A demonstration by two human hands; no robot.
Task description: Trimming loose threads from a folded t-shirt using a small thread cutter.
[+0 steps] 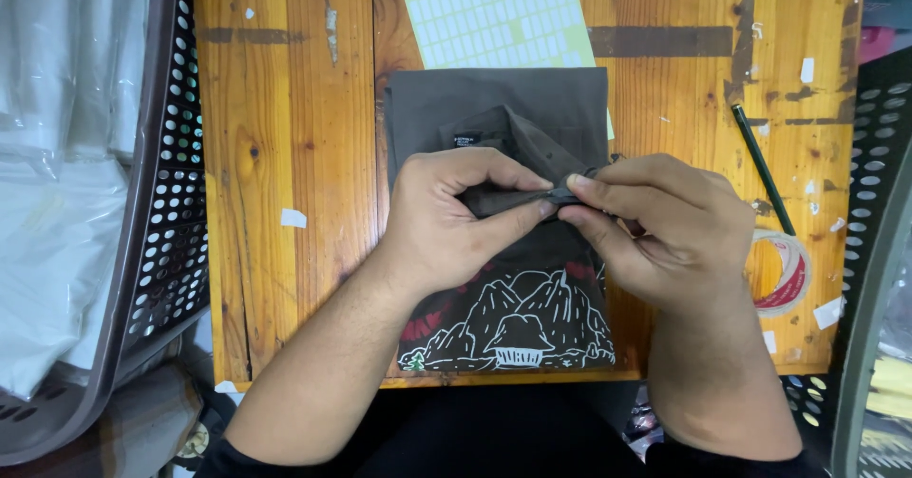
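A dark grey folded shirt [494,107] lies on the wooden table [285,155], with a white mountain drawing on its near part. My left hand [446,221] and my right hand [655,231] meet over the shirt's middle. Both pinch a raised fold of its fabric between thumb and fingers. A small label shows on the shirt just above my left hand.
A sheet of pale sticker labels [494,12] lies beyond the shirt. A dark pencil [760,164] and a roll of tape [788,274] sit to the right. A grey perforated basket [171,202] with clear plastic bags stands left; another basket [874,155] stands right.
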